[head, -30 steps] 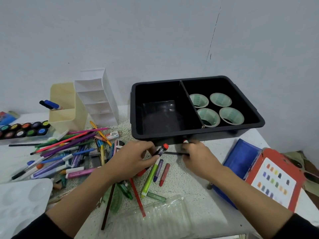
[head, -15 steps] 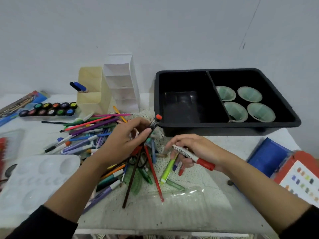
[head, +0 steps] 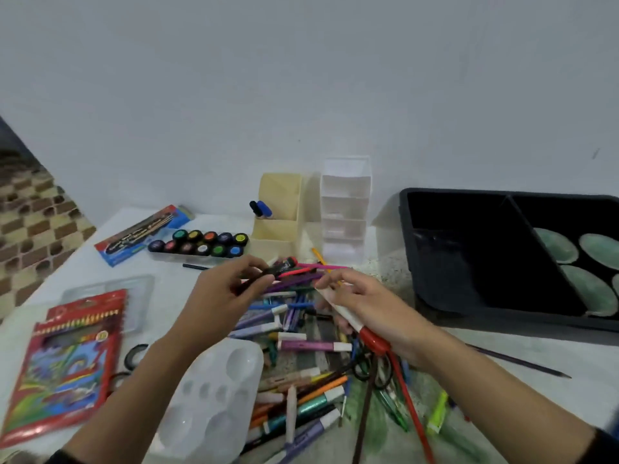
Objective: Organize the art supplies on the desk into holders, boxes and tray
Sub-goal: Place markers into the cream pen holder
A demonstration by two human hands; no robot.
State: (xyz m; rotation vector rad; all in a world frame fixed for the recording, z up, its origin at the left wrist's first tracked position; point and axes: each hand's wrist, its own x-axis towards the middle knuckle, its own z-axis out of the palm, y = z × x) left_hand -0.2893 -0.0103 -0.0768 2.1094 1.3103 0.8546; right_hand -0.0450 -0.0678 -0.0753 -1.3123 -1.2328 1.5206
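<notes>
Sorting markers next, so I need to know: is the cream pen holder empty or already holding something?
Holding something: two markers, one black-capped, one blue-capped, stick out of the cream holder at its left side.

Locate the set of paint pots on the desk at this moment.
In the head view the paint pots lie left of centre near the wall, between the blue pack and the cream holder.

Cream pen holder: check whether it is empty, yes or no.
No, the cream pen holder has two dark-capped markers sticking up out of it at its left side.
</notes>
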